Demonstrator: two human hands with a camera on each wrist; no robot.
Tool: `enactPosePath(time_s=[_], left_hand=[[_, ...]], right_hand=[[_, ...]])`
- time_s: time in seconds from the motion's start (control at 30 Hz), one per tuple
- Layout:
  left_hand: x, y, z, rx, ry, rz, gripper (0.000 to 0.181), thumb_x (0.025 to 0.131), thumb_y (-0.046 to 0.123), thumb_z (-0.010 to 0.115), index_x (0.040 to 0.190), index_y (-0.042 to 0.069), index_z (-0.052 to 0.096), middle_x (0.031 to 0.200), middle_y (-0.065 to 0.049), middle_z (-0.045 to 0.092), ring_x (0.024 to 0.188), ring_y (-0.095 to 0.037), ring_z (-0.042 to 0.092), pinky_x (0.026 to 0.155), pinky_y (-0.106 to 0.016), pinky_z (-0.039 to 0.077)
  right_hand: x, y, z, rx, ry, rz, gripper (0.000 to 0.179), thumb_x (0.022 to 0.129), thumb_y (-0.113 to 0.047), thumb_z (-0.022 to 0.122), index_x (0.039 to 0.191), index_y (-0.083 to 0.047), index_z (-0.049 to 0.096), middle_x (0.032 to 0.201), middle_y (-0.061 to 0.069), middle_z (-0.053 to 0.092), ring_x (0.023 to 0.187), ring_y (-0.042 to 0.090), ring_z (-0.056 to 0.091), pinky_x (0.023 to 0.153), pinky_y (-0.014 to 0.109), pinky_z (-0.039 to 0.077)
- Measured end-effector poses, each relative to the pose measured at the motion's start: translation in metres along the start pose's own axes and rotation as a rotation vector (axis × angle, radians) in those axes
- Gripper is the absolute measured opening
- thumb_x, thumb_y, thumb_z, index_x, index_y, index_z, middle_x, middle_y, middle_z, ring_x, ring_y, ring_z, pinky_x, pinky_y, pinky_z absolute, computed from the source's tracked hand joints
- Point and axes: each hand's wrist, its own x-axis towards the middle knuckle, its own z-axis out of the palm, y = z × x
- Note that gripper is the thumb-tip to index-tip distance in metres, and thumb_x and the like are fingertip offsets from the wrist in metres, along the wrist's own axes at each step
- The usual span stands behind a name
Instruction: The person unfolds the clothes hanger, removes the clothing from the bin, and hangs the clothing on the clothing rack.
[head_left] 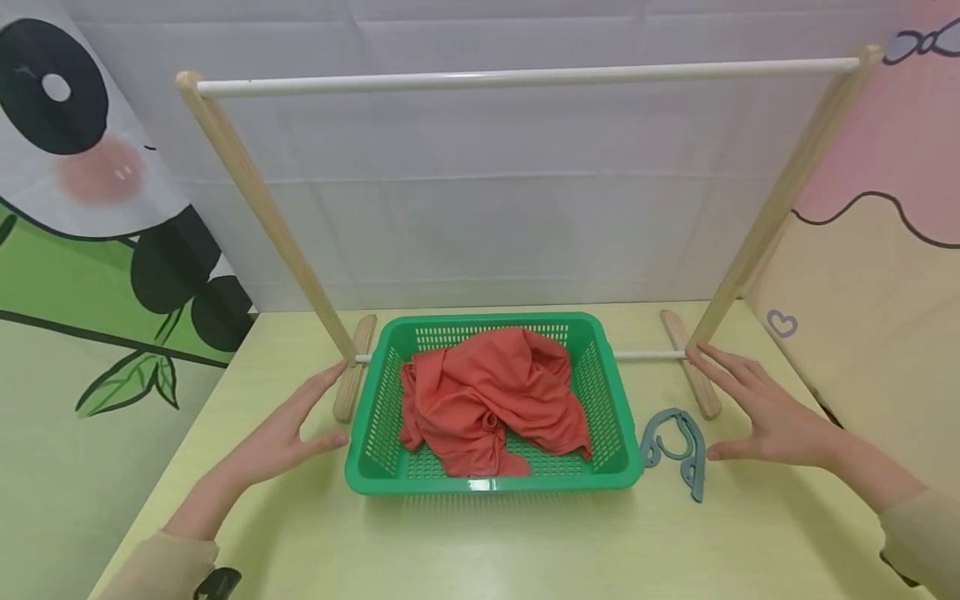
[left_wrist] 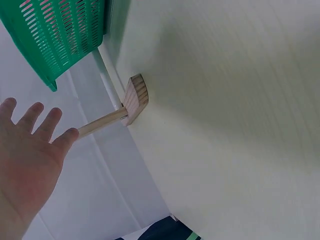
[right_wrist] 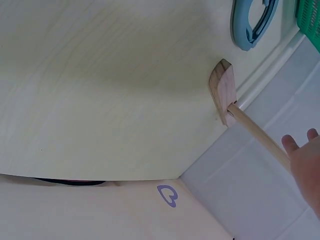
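A green plastic basket (head_left: 491, 485) stands mid-table with a crumpled red cloth garment (head_left: 487, 392) inside. To its left my left hand (head_left: 281, 437) hovers, fingers spread and nothing in it. In the left wrist view that hand (left_wrist: 30, 160) shows its palm and extended fingers, apart from the basket (left_wrist: 60, 40). On the other side my right hand (head_left: 776, 417) is held out with fingers extended and empty. Near its thumb lies a blue folding clothes hanger (head_left: 696, 458), beside the basket's right wall. In the right wrist view only part of the right hand (right_wrist: 306, 167) shows.
Behind the basket stands a wooden rack with a white top bar (head_left: 525, 78), slanted posts (head_left: 266, 200) and flat wooden feet (head_left: 701, 387). A low white bar (head_left: 648, 355) joins its base. A white cloth backdrop (head_left: 487, 233) and printed side panels (head_left: 885, 292) border the pale table (head_left: 487, 550).
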Motion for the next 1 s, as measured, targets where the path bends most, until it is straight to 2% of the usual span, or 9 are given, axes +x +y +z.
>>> enactPosePath(time_s=[0.1, 0.23, 0.4, 0.5, 0.63, 0.7, 0.87, 0.93, 1.0], left_hand=[[-0.001, 0.0, 0.005, -0.032, 0.003, 0.013, 0.097, 0.085, 0.033, 0.078, 0.16, 0.026, 0.016, 0.162, -0.012, 0.029, 0.143, -0.044, 0.034, 0.105, -0.07, 0.034], [-0.002, 0.002, 0.011, -0.083, -0.01, 0.021, 0.097, 0.085, 0.03, 0.079, 0.159, 0.023, 0.018, 0.162, -0.013, 0.03, 0.14, -0.043, 0.041, 0.105, -0.066, 0.039], [-0.002, 0.002, 0.016, -0.141, -0.02, 0.037, 0.094, 0.083, 0.023, 0.08, 0.158, 0.016, 0.023, 0.16, -0.013, 0.033, 0.137, -0.04, 0.045, 0.104, -0.06, 0.044], [-0.003, 0.0, 0.018, -0.197, -0.025, 0.047, 0.094, 0.083, 0.019, 0.081, 0.158, 0.013, 0.024, 0.159, -0.013, 0.035, 0.137, -0.041, 0.045, 0.104, -0.053, 0.047], [-0.005, -0.001, 0.022, -0.29, -0.052, 0.022, 0.094, 0.083, 0.018, 0.08, 0.158, 0.014, 0.023, 0.16, -0.013, 0.034, 0.138, -0.04, 0.044, 0.106, -0.034, 0.049], [-0.008, -0.001, 0.024, -0.336, -0.062, 0.005, 0.093, 0.084, 0.017, 0.079, 0.158, 0.015, 0.023, 0.159, -0.015, 0.034, 0.139, -0.032, 0.047, 0.105, -0.028, 0.048], [-0.012, -0.001, 0.028, -0.453, -0.071, 0.022, 0.089, 0.086, 0.006, 0.074, 0.158, 0.008, 0.02, 0.156, -0.026, 0.033, 0.13, 0.007, 0.047, 0.103, -0.029, 0.05], [-0.013, 0.0, 0.029, -0.5, -0.077, 0.042, 0.087, 0.087, 0.002, 0.072, 0.157, 0.003, 0.02, 0.155, -0.029, 0.031, 0.127, 0.013, 0.046, 0.102, -0.027, 0.05], [-0.014, 0.0, 0.03, -0.542, -0.081, 0.055, 0.085, 0.087, 0.0, 0.07, 0.156, 0.002, 0.021, 0.155, -0.03, 0.03, 0.127, 0.013, 0.046, 0.101, -0.023, 0.049]], right_hand=[[0.0, 0.002, 0.005, -0.014, -0.006, -0.022, 0.125, 0.059, -0.043, 0.094, 0.158, -0.017, 0.024, 0.165, 0.01, 0.02, 0.141, 0.021, 0.024, 0.097, 0.05, 0.032], [-0.003, 0.008, 0.015, -0.036, -0.018, -0.044, 0.125, 0.057, -0.044, 0.094, 0.158, -0.017, 0.025, 0.166, 0.005, 0.019, 0.142, 0.014, 0.022, 0.1, 0.039, 0.029], [-0.004, 0.01, 0.022, -0.022, -0.064, -0.044, 0.125, 0.057, -0.045, 0.094, 0.158, -0.019, 0.025, 0.167, 0.002, 0.014, 0.142, 0.013, 0.022, 0.098, 0.043, 0.032], [-0.004, 0.009, 0.024, -0.026, -0.08, -0.045, 0.124, 0.057, -0.044, 0.094, 0.158, -0.02, 0.026, 0.168, 0.003, 0.013, 0.142, 0.012, 0.022, 0.096, 0.046, 0.036], [-0.005, 0.006, 0.025, -0.062, -0.091, -0.043, 0.123, 0.057, -0.042, 0.094, 0.158, -0.021, 0.027, 0.168, 0.002, 0.013, 0.142, 0.005, 0.02, 0.094, 0.039, 0.041], [-0.005, 0.005, 0.025, -0.063, -0.098, -0.048, 0.122, 0.057, -0.04, 0.094, 0.157, -0.02, 0.027, 0.168, 0.003, 0.013, 0.142, 0.005, 0.02, 0.093, 0.036, 0.042], [-0.007, 0.005, 0.03, -0.003, -0.127, -0.031, 0.121, 0.056, -0.036, 0.094, 0.157, -0.021, 0.029, 0.168, 0.004, 0.014, 0.143, 0.006, 0.02, 0.097, 0.032, 0.033], [-0.007, 0.008, 0.032, 0.026, -0.14, -0.02, 0.121, 0.055, -0.035, 0.094, 0.157, -0.022, 0.029, 0.167, 0.004, 0.016, 0.142, 0.004, 0.019, 0.1, 0.028, 0.028], [-0.007, 0.011, 0.035, 0.06, -0.15, -0.024, 0.121, 0.055, -0.034, 0.094, 0.157, -0.021, 0.029, 0.166, 0.006, 0.018, 0.142, 0.002, 0.018, 0.104, 0.022, 0.021]])
